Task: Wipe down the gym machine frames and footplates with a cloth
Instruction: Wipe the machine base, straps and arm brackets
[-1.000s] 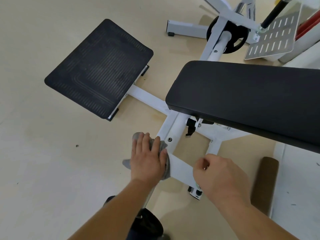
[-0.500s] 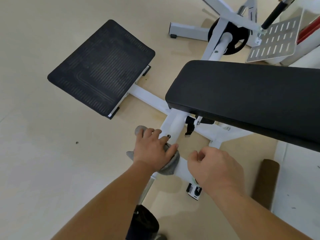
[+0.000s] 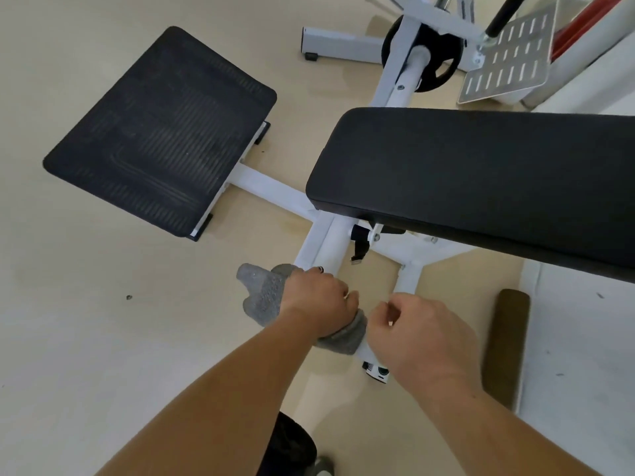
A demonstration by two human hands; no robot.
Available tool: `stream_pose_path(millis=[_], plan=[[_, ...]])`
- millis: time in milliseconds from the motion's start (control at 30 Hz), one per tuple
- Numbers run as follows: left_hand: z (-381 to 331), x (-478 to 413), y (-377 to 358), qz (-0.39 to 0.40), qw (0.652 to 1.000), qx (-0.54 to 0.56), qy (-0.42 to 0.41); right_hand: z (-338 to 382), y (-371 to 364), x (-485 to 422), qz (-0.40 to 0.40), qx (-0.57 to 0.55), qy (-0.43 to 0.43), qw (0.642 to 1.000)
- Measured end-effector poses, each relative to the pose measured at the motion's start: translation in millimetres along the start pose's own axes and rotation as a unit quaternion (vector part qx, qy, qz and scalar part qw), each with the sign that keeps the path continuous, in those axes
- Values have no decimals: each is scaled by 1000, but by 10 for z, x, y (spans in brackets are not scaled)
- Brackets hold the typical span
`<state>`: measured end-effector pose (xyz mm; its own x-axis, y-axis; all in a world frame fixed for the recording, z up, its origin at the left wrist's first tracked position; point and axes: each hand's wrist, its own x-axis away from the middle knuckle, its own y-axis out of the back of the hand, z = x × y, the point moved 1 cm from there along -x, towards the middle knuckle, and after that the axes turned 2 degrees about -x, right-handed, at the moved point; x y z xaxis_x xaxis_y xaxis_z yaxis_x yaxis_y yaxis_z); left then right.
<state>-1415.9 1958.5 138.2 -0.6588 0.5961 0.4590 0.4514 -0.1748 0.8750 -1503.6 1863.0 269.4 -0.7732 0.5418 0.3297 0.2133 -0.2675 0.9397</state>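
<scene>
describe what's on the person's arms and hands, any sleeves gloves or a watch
The left hand and the right hand are bare: no gloves, and no watch or band shows at either wrist. The left forearm and the right forearm are uncovered too, with no sleeve in view.

A long black pad fills the right of the view, lying flat above a beige floor. Just under the pad's near left corner hangs a short black strap. Beyond the pad's far edge a black weight plate stands on edge, and further right of it a black rod and a red bar slant out of view. Nearer than the pad, to the right, a brown roll lies on the floor along the edge of a pale slab. Well left of the pad, a small dark speck marks the floor.
</scene>
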Motion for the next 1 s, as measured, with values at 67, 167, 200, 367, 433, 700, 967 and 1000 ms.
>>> stream_pose_path(millis=[67,167,200,367,433,700,967,1000], plan=[[-5,5,21,-20,1000,12,-8,-1,-1,0,-8,0,-4,1000],[4,189,-72,-77,997,12,-22,-1,-3,-3,-6,-4,-5,1000],[-3,272,-132,-98,995,22,-21,0,-3,-2,-4,-5,-7,1000],[-65,708,-491,-176,980,96,-17,6,0,11,-4,-9,-12,1000],[-114,868,-552,-213,958,191,-23,0,-9,16,1,-17,-4,1000],[-481,1578,-130,-130,835,513,153,-47,42,79,-16,-79,30,996],[-1232,1985,166,-131,787,563,217,-638,166,481,-18,-427,61,902],[-1395,1990,173,-125,779,574,221,-844,176,568,-5,-438,39,898]])
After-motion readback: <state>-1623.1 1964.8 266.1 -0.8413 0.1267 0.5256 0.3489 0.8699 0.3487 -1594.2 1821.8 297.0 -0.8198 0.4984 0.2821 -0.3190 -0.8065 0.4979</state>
